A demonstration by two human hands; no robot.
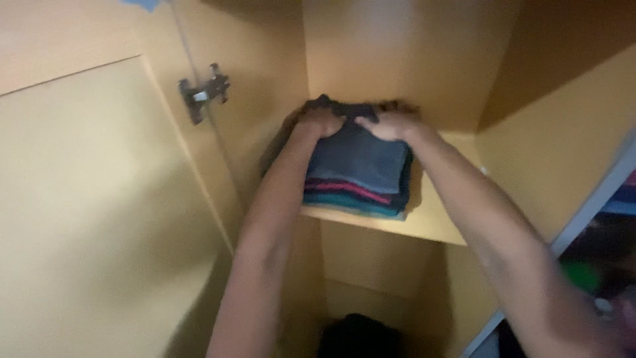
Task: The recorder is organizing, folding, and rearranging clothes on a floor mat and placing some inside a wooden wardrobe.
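Already the clothes stack [358, 176] sits on the shelf [434, 222], left hand [322, 121] and right hand [391, 124] each with grip clamped on its top garment

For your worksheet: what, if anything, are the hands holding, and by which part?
Both the left hand and right hand grip the far top edge of the folded clothes stack on the cupboard shelf.

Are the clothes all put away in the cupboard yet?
Nearly, by the look of it. A stack of folded clothes already sits on the cupboard shelf, with the cupboard door open. Both hands are on top of it: the left hand and right hand press on the top dark piece. What seems left is letting go. Something dark lies lower down, too dim to identify.
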